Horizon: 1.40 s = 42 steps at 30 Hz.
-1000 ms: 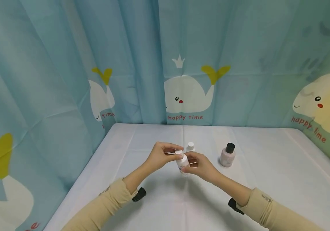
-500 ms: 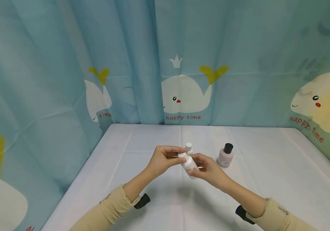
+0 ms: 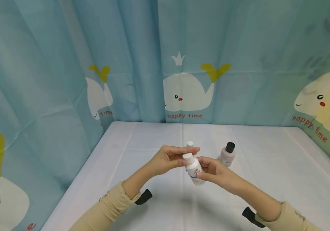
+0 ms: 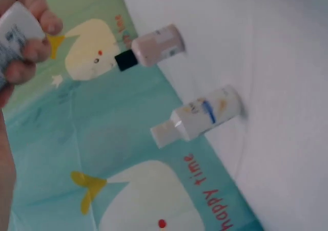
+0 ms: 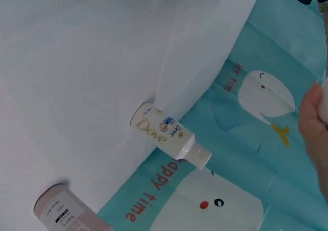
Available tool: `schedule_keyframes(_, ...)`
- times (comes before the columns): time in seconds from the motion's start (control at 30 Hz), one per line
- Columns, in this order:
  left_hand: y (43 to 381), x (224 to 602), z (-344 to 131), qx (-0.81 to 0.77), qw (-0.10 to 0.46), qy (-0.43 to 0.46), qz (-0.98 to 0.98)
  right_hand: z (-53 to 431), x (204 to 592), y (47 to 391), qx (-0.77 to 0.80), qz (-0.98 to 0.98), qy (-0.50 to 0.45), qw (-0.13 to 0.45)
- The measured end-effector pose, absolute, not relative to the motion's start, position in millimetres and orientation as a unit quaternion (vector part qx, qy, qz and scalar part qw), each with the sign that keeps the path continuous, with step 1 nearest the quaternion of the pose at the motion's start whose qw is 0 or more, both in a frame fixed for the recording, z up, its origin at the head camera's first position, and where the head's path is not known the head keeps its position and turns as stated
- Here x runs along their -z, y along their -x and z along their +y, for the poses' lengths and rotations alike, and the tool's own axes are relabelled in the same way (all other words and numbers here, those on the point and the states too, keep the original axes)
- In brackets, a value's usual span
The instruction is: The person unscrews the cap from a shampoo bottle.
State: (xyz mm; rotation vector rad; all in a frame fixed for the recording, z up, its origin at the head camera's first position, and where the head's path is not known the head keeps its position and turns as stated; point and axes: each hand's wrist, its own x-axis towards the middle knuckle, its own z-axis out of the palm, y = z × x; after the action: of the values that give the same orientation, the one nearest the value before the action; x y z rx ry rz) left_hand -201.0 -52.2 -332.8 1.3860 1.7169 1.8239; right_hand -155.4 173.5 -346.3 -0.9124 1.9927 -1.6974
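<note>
A small white Dove bottle [image 3: 195, 170] hangs tilted above the table, its cap leaning toward the left. My right hand [image 3: 217, 173] grips its body, thumb in front and fingers behind. At the bottle's white cap [image 3: 188, 157], my left hand [image 3: 170, 160] has its thumb on the near side and its fingers stretched across the far side. The left wrist view shows fingers [image 4: 36, 51] wrapped round the white body. Behind the hands stands a second white Dove bottle [image 5: 159, 131], mostly hidden in the head view. A pink bottle with a black cap [image 3: 227, 155] stands to the right.
A white cloth covers the table [image 3: 142, 138]. Blue-green curtains [image 3: 136, 64] printed with whales hang behind it and along the sides. Black camera mounts [image 3: 143, 196] sit at both wrists.
The held bottle has moved right and slightly nearer, and leans more to the left. My right hand has moved right and down with it. The left fingers now reach further across the cap.
</note>
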Motion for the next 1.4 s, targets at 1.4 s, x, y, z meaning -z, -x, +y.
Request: schedule_keyframes(1.4,190,334,-4,-0.761,-0.045,-0.309,0.569,161,329,159,0.578,0.793,0.195,-0.007)
